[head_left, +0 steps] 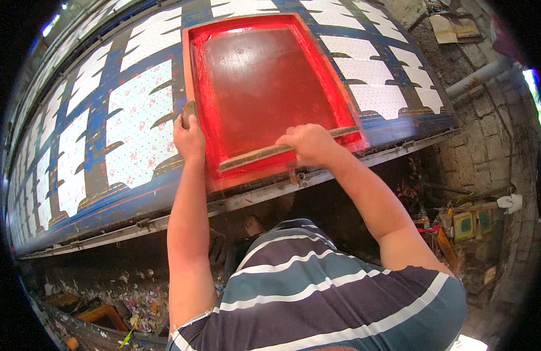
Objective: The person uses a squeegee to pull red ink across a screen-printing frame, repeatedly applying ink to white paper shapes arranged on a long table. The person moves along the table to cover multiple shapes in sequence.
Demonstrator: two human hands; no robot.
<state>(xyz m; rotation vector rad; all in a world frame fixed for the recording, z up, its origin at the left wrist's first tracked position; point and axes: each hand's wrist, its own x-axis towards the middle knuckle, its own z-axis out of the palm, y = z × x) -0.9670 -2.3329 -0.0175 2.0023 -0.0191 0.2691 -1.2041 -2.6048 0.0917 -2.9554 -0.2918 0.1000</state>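
Note:
A screen printing frame (189, 70) with red ink around its inner edges lies on the long printing table (159, 190). Its mesh (264, 88) looks dark red and shiny. My left hand (190, 139) is closed around a small block-like grip (189, 110) at the frame's left side. Inside the near end of the frame, a long wooden squeegee (253, 157) lies across the mesh, slightly slanted. My right hand (311, 144) is wrapped over the squeegee near its middle; its blade underneath is hidden.
Cut white fabric pieces with small prints (143, 126) lie in rows left of the frame, and more pieces (375, 100) lie to its right. A metal rail (247, 199) runs along the table's near edge. Small framed panels (464, 225) and clutter stand at the lower right.

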